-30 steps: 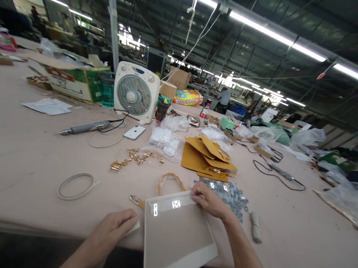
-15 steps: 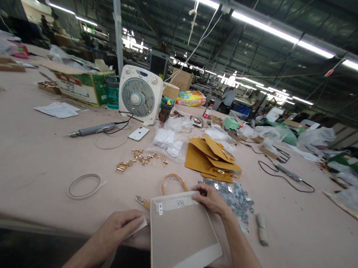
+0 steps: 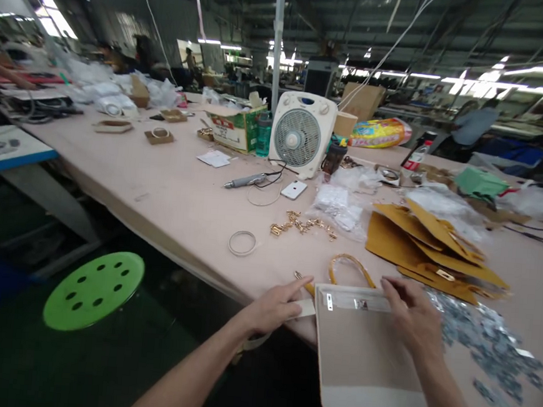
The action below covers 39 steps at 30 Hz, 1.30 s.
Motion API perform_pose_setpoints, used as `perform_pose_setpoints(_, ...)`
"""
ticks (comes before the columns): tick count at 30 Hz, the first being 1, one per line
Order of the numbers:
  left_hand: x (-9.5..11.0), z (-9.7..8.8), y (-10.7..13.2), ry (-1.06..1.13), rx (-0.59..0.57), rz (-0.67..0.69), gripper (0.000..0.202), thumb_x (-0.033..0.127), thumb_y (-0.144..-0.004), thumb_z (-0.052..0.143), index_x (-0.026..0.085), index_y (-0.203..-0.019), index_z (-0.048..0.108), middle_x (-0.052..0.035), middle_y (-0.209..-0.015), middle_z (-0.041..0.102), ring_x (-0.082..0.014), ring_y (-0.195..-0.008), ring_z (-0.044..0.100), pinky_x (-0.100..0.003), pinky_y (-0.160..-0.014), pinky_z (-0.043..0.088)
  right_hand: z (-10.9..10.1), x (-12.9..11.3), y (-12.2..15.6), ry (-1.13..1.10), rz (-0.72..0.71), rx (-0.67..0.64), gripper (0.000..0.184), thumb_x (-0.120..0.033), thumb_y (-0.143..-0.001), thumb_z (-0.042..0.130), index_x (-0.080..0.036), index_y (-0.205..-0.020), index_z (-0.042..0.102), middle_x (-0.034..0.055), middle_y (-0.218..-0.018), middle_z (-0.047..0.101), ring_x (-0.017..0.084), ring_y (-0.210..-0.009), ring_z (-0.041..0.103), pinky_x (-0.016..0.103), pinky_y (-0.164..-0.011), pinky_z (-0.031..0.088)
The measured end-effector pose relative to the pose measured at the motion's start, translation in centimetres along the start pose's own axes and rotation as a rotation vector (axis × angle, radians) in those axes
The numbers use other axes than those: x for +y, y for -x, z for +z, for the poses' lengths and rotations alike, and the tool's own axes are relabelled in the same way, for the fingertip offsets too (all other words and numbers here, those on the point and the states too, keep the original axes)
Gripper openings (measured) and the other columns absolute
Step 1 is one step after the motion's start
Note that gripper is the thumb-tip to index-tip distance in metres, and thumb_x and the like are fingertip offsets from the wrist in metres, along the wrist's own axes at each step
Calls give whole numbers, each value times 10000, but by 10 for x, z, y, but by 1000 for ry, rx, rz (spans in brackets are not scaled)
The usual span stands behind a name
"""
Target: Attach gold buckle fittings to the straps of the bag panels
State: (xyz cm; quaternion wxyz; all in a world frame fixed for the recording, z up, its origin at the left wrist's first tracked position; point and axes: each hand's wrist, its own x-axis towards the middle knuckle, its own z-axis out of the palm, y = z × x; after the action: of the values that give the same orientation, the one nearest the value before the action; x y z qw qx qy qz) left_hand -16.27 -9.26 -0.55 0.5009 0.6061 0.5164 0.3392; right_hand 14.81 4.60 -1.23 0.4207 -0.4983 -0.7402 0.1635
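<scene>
A beige bag panel with a white lower band lies at the table's near edge, a tan round handle poking out behind it. My right hand rests on the panel's top right corner, fingers curled over the white top strip with its small metal fittings. My left hand sits at the panel's left edge, index finger stretched out, thumb and fingers pinching a white strip that hangs off the table.
Tan leather pieces are stacked behind the panel; silver metal bits lie scattered to the right. Gold hardware, a tape ring, a phone, a fan and a corded tool lie further back. A green stool stands left of the table.
The view has swung left, bringing the stool and floor into sight. My left hand has moved up to the panel's left edge with its index finger stretched out; my right hand stays on the top corner.
</scene>
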Motion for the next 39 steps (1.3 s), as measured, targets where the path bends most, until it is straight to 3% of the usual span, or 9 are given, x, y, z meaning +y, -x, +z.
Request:
perform_pose_setpoints(5, 2, 3, 2, -45, 10, 8, 800, 201, -830, 546, 217, -1610, 369, -11, -954, 670, -204, -853, 588, -316, -812, 467, 27, -93, 31, -178, -297, -514, 259, -358, -1017, 613, -251, -1232, 711, 88, -1166, 746, 236, -1028, 719, 371, -922, 591)
perform_pose_setpoints(8, 1, 4, 3, -10, 22, 39, 766, 238, -863, 553, 226, -1608, 376, -73, -1304, 692, -266, -1167, 624, -387, -1037, 460, 43, -119, 40, -132, -394, -607, 246, -284, -1037, 576, -269, -1247, 704, 74, -1208, 737, 233, -1086, 706, 389, -988, 569)
perform_pose_setpoints(10, 0, 4, 3, 7, 16, 54, 760, 250, -870, 559, 224, -1608, 377, -88, -1480, 610, -285, -1333, 562, -410, -1150, 397, 51, -123, 43, -88, -400, -631, 230, -262, -1044, 565, -261, -1225, 705, 73, -1196, 733, 233, -1074, 702, 393, -985, 564)
perform_pose_setpoints(12, -1, 3, 4, -6, 9, 56, 767, 239, -859, 550, 212, -1606, 380, -96, -1530, 575, -294, -1384, 534, -427, -1183, 375, 55, -122, 43, -56, -382, -656, 214, -240, -1042, 568, -255, -1210, 699, 71, -1170, 727, 233, -1048, 698, 387, -964, 563)
perform_pose_setpoints(19, 0, 2, 4, -91, 11, 74, 798, 176, -796, 519, 205, -1586, 412, -98, -1519, 588, -288, -1351, 572, -423, -1152, 417, 56, -125, 47, 71, -356, -717, 180, -197, -1029, 570, -258, -1164, 673, 59, -1090, 704, 237, -988, 689, 372, -902, 547)
perform_pose_setpoints(27, -5, 3, 3, -100, 19, 107, 755, 172, -788, 541, 204, -1540, 480, -93, -1476, 626, -289, -1331, 586, -410, -1139, 423, 53, -132, 50, 177, -428, -691, 187, -194, -1032, 550, -259, -1152, 678, 65, -1091, 686, 250, -973, 667, 388, -870, 516)
perform_pose_setpoints(31, -2, 3, 6, -71, 38, 137, 591, 225, -836, 603, 200, -1427, 598, -57, -1180, 762, -245, -1035, 694, -334, -929, 521, 49, -131, 51, 143, -402, -673, 210, -170, -1023, 552, -269, -1167, 668, 58, -1090, 664, 234, -963, 649, 379, -875, 509)
perform_pose_setpoints(34, -1, 2, 8, -16, 61, 147, 389, 277, -872, 634, 170, -1238, 714, -28, -955, 774, -190, -833, 680, -265, -766, 516, 47, -130, 53, 130, -373, -652, 139, -180, -1034, 526, -239, -1072, 647, 48, -994, 630, 221, -900, 629, 363, -820, 501)
perform_pose_setpoints(39, -9, 5, 7, -13, 97, 217, 275, 315, -930, 639, 176, -1106, 798, -51, -1018, 794, -196, -916, 688, -264, -853, 507, 44, -124, 57, 133, -390, -592, 110, -174, -1031, 515, -230, -993, 601, 37, -956, 599, 213, -870, 608, 344, -781, 486)
